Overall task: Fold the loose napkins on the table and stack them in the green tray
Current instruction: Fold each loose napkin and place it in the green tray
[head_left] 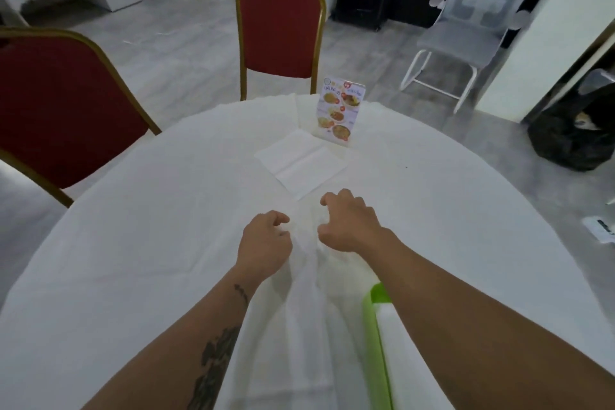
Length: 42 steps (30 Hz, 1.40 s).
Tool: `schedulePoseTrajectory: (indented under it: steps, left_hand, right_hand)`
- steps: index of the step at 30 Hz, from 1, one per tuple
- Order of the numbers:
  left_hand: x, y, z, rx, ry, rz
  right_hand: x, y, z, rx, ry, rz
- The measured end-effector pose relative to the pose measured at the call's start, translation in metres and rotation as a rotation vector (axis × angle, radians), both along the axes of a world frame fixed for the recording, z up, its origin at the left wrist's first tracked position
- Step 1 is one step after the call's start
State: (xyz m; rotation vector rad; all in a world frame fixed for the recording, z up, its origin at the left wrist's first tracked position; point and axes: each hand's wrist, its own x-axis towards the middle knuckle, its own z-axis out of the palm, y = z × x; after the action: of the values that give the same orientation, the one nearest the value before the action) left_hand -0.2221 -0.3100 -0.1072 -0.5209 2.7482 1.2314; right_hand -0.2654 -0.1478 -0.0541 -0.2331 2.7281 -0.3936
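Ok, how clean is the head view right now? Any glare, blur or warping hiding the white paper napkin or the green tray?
Head view: soft, even light and no glare; wide-angle bending curves the round white-clothed table; the white paper napkin barely contrasts with the cloth; the green plastic tray looks smeared and half hidden by the right forearm.

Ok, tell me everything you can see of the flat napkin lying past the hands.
The napkin is white, thin and paper-like, lying flat and unfolded on the white tablecloth, turned diamond-wise to the view. Crease lines cross its middle. Its far corner reaches the foot of the menu stand; whether they touch I cannot tell. Its near corner points at the right hand, which is apart from it. Nothing rests on it.
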Motion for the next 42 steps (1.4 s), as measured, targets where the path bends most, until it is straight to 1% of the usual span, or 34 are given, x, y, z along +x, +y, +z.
schedulePoseTrajectory:
  steps: [2,5,8,10,13,18,23,28,30,32,35,37,42]
  left_hand:
    - [-0.019,-0.003,-0.007,-0.076,0.051,-0.028]
    - [-0.045,-0.004,-0.013,-0.133,0.122,-0.075]
    - [-0.068,-0.004,-0.020,-0.242,0.095,-0.146]
    - [-0.081,-0.002,-0.025,-0.322,0.060,-0.156]
    - [-0.097,0.002,-0.031,-0.385,0.054,-0.083]
    - [-0.112,0.006,-0.035,-0.354,0.148,0.054]
    - [-0.115,0.005,-0.032,-0.269,0.163,0.109]
    - [-0.086,0.009,-0.018,-0.138,0.216,0.171]
    - [-0.063,0.012,-0.010,-0.023,0.201,0.213]
    - [-0.036,0.014,-0.003,0.144,0.174,0.278]
    - [0.003,0.013,0.007,0.314,0.148,0.381]
    - [0.029,0.011,0.012,0.356,0.137,0.426]
    - [0.077,0.005,0.019,0.375,0.071,0.497]
  right_hand:
    - [-0.015,-0.003,-0.008,-0.004,0.010,-0.017]
    - [-0.033,-0.005,-0.018,-0.059,0.048,-0.045]
    - [-0.047,-0.004,-0.028,-0.100,0.051,-0.063]
    - [-0.054,-0.002,-0.034,-0.126,0.034,-0.102]
    - [-0.059,0.000,-0.042,-0.103,0.047,-0.138]
    - [-0.060,0.002,-0.044,-0.116,0.076,-0.152]
    - [-0.057,0.005,-0.043,-0.099,0.056,-0.098]
    - [-0.054,0.013,-0.036,-0.179,-0.026,-0.104]
    - [-0.053,0.018,-0.029,-0.238,-0.100,-0.119]
    - [-0.051,0.021,-0.020,-0.284,-0.177,-0.143]
    - [-0.039,0.016,-0.010,-0.295,-0.218,-0.157]
    - [-0.022,0.004,-0.003,-0.315,-0.232,-0.157]
    - [0.023,-0.030,0.009,-0.365,-0.207,-0.216]
